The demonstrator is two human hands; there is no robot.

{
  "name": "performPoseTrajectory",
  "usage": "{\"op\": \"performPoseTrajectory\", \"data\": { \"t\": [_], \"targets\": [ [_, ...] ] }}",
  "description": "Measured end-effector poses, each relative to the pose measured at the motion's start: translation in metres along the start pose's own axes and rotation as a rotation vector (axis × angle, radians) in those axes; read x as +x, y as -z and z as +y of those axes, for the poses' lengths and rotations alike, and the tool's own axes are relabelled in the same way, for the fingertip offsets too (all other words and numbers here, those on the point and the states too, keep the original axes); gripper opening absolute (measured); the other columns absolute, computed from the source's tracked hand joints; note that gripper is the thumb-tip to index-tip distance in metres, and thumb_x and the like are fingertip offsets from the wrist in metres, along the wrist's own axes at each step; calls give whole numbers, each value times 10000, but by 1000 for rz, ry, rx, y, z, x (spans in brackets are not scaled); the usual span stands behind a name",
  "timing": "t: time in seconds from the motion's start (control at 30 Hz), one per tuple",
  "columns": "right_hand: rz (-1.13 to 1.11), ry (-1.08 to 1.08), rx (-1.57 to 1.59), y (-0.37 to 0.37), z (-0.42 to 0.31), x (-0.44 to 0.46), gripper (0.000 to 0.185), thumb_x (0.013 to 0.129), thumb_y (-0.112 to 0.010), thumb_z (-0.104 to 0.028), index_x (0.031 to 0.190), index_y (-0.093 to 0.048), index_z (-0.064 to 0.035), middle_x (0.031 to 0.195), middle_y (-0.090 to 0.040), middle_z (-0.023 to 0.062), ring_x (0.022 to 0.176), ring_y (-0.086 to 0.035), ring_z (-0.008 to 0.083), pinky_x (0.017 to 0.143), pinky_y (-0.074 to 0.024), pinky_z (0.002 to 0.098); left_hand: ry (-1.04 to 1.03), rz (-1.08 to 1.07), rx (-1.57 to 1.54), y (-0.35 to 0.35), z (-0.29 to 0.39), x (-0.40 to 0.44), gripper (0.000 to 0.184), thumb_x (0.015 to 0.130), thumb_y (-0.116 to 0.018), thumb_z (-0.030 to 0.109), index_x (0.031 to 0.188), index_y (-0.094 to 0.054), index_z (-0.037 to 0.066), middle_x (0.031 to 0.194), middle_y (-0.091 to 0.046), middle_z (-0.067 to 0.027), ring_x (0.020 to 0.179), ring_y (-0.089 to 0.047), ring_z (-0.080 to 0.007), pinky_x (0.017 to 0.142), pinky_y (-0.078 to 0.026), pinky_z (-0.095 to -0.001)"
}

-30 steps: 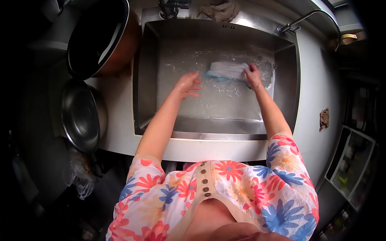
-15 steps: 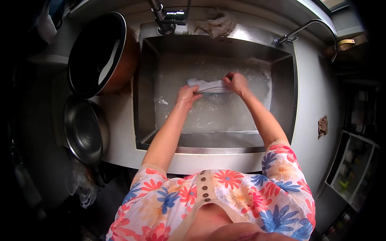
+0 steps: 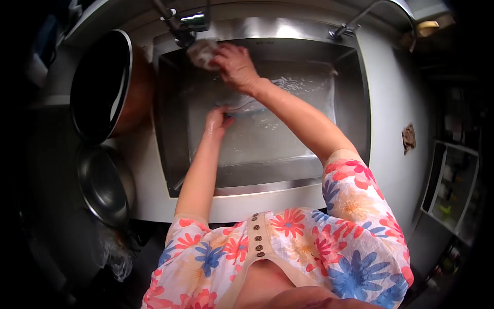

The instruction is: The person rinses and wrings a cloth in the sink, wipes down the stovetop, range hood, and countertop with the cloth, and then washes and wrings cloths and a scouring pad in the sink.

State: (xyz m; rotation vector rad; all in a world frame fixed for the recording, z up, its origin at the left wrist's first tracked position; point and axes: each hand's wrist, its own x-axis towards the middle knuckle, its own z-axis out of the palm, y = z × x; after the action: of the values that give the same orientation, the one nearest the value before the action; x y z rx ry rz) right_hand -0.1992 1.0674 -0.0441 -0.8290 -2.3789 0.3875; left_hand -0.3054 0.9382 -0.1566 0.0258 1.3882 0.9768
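A crumpled brownish-white rag is bunched in my right hand, over the sink's back left, just below the faucet. My fingers are closed around it and slightly blurred. Lower down, my left hand grips the end of a wet white cloth, which lies in shallow water. My right forearm crosses above the water and hides part of the cloth's right side. Both hands are over the stainless steel sink, whose water shows ripples and bright reflections.
Left of the sink stands a big dark-lined pot, with a metal pan nearer me. A faucet rises at the back left, and a thin curved tap at the back right. A small brown scrap lies on the right counter.
My right hand has let go of the white cloth, moved up and left, and taken hold of the rag from the sink's back ledge. My left hand has shifted slightly left. The view has shifted too.
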Motion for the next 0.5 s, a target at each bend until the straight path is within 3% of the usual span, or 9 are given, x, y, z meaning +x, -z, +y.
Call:
{"op": "performPoseTrajectory", "data": {
  "t": [0.03, 0.1, 0.2, 0.33, 0.4, 0.43, 0.47, 0.5],
  "targets": [
    [-113, 1, 167, -1, 1, -28, 344, 676, -581, -91, 1011, -561, -166, 1088, -535, 72, 1036, -486, 274, 832, -393, 393, 12, -30, 1, 5, 1, 3, 120, 808, -554, 145, 908, -555, 78, 882, -550, -41, 727, -535, -163, 636, -492, -332],
    [-156, -176, 140, 10, 9, -85, 312, 715, -564, -92, 1022, -565, -146, 1047, -560, 89, 982, -515, 294, 803, -422, 393, 35, -44, -61, 3, 3, 1, 125, 831, -532, 132, 940, -542, 73, 890, -556, -56, 741, -566, -176, 608, -496, -324],
    [-97, -754, 21, 4, 47, -169, 306, 767, -549, -152, 1072, -571, -153, 1147, -531, 78, 1041, -499, 281, 865, -393, 412, 69, -75, 18, 14, -7, 10, 161, 842, -553, 181, 970, -551, 84, 872, -571, -43, 771, -569, -145, 585, -490, -312],
    [-542, -646, 151, 20, 24, -224, 343, 820, -494, -155, 1159, -542, -155, 1158, -538, 118, 1055, -514, 300, 879, -408, 406, -100, -13, 361, -27, -1, -19, 366, 779, -646, 237, 1066, -539, 37, 916, -582, -65, 788, -584, -196, 627, -499, -297],
    [-637, -540, 222, 63, 22, -216, 341, 825, -486, -138, 1160, -546, -142, 1112, -572, 128, 1017, -547, 301, 867, -428, 382, -325, -180, 580, -44, -16, -6, 409, 738, -675, 235, 1060, -539, 23, 925, -590, -76, 838, -579, -222, 704, -484, -331],
    [-487, -621, 207, 88, 25, -214, 311, 820, -496, -122, 1122, -568, -118, 1052, -596, 131, 964, -570, 300, 843, -446, 366, -442, -258, 684, -54, -20, 1, 431, 717, -689, 234, 1057, -540, 15, 930, -594, -81, 863, -577, -235, 742, -477, -348],
    [-342, -692, 198, 117, 31, -212, 282, 815, -505, -105, 1084, -589, -94, 991, -621, 134, 911, -594, 299, 820, -463, 350, -621, -187, 958, -67, -24, -2, 474, 689, -698, 228, 1083, -537, 20, 988, -590, -112, 912, -568, -277, 790, -458, -357],
    [-33, -636, 199, 151, 37, -216, 228, 799, -536, -78, 1011, -619, -64, 951, -634, 126, 839, -620, 277, 756, -493, 330, -787, -93, 1235, -78, -31, -10, 521, 660, -706, 222, 1110, -534, 25, 1045, -587, -143, 962, -559, -319, 838, -438, -365]
  ]
}}
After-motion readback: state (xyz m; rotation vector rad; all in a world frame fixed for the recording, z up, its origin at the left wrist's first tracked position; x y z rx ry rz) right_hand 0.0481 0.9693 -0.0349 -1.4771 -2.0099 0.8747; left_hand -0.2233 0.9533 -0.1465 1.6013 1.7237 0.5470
